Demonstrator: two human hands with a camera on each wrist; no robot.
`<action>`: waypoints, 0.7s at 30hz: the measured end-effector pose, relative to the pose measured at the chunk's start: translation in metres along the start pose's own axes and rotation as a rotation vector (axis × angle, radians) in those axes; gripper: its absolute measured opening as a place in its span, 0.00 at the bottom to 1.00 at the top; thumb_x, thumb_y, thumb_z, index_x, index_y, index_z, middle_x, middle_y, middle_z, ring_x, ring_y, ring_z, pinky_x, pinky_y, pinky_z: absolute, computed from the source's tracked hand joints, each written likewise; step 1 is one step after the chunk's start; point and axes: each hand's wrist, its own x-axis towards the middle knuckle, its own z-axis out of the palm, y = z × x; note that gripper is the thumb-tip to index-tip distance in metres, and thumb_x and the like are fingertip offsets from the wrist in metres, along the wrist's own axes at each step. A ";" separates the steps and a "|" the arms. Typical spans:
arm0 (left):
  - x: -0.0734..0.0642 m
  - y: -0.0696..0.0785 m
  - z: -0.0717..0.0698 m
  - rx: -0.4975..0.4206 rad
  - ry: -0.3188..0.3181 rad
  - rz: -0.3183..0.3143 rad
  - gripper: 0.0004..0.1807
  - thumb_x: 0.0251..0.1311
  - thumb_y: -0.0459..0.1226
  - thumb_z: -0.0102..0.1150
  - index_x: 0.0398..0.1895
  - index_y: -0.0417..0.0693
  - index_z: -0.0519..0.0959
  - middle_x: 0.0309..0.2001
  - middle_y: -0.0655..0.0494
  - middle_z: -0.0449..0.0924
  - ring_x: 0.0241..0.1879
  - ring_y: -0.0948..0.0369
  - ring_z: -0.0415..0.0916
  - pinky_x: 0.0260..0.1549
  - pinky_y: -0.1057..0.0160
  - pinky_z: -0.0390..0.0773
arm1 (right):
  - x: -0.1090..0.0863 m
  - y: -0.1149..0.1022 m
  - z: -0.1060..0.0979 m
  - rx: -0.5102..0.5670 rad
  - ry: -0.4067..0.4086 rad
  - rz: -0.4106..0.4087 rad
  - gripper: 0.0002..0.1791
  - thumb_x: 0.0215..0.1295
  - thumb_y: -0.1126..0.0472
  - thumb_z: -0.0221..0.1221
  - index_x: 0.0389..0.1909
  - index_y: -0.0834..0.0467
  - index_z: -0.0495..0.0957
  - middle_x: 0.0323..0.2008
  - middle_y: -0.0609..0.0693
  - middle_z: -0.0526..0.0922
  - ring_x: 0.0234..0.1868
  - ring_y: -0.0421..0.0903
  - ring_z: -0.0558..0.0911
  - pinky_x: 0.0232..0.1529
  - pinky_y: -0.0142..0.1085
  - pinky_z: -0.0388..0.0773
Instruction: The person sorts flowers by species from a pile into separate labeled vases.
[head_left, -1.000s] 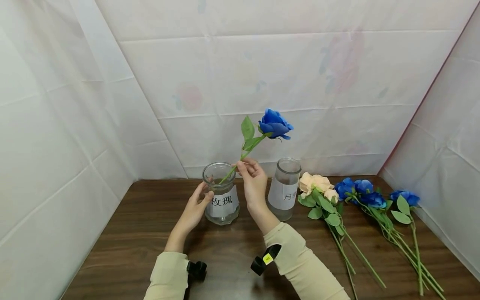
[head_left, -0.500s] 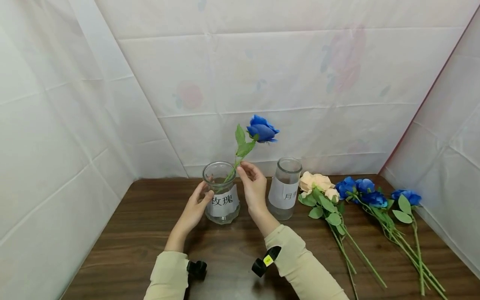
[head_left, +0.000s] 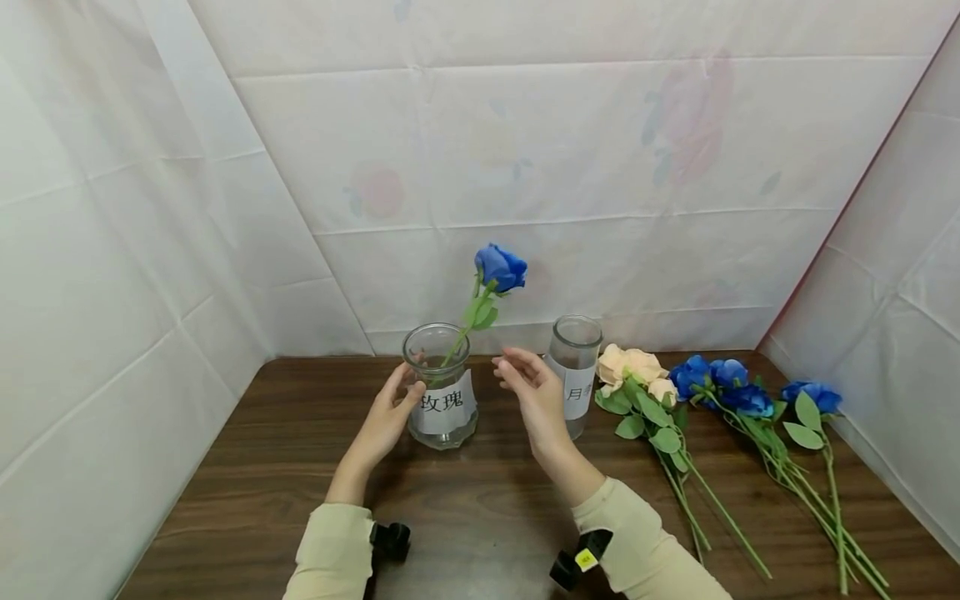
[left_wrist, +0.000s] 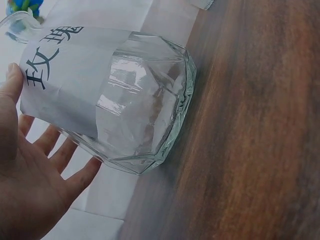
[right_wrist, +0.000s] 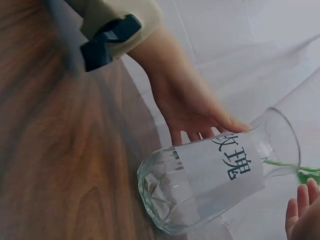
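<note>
A faceted glass vase (head_left: 444, 433) with a white paper label stands upright on the wooden table. My left hand (head_left: 384, 421) grips its left side, thumb on the front near the label; the left wrist view shows the fingers (left_wrist: 82, 177) spread along the glass. One blue rose (head_left: 501, 268) leans to the right out of the vase, its stem inside the mouth. To the right of the vase, my right hand (head_left: 536, 400) holds nothing, fingers loosely bent and apart from the stem. In the right wrist view, part of the right hand (right_wrist: 304, 212) shows beside the vase's mouth.
A second, narrower labelled glass vase (head_left: 576, 354) stands just behind and right of my right hand. Farther right lie cream-coloured flowers (head_left: 630, 367) and several blue roses (head_left: 723, 387), stems pointing toward the front. White cloth (head_left: 585, 150) hangs behind the table.
The right hand has let go of the rose's stem and moved right and slightly down. The rose has sunk deeper and swung left in the vase. The left hand stays on the vase.
</note>
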 end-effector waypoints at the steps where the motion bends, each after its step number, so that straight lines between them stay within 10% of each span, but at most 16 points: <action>1: 0.000 0.000 0.000 0.007 -0.001 -0.003 0.28 0.76 0.44 0.47 0.76 0.53 0.58 0.69 0.39 0.63 0.65 0.45 0.62 0.63 0.39 0.61 | -0.003 -0.002 -0.003 -0.002 -0.009 0.008 0.15 0.69 0.66 0.61 0.53 0.68 0.77 0.45 0.58 0.85 0.41 0.43 0.83 0.46 0.36 0.80; 9: 0.001 0.000 0.000 0.015 -0.014 -0.019 0.29 0.77 0.38 0.44 0.77 0.42 0.54 0.70 0.33 0.59 0.66 0.40 0.60 0.64 0.37 0.58 | -0.023 -0.021 -0.024 -0.022 -0.051 0.051 0.15 0.70 0.66 0.60 0.54 0.67 0.77 0.44 0.55 0.85 0.42 0.45 0.83 0.46 0.38 0.80; 21: 0.001 -0.002 0.000 0.001 -0.005 0.015 0.28 0.77 0.44 0.46 0.76 0.53 0.58 0.68 0.39 0.64 0.64 0.44 0.63 0.62 0.38 0.61 | -0.038 -0.040 -0.064 -0.103 -0.018 0.060 0.19 0.70 0.66 0.60 0.57 0.71 0.74 0.42 0.49 0.86 0.43 0.44 0.84 0.47 0.38 0.81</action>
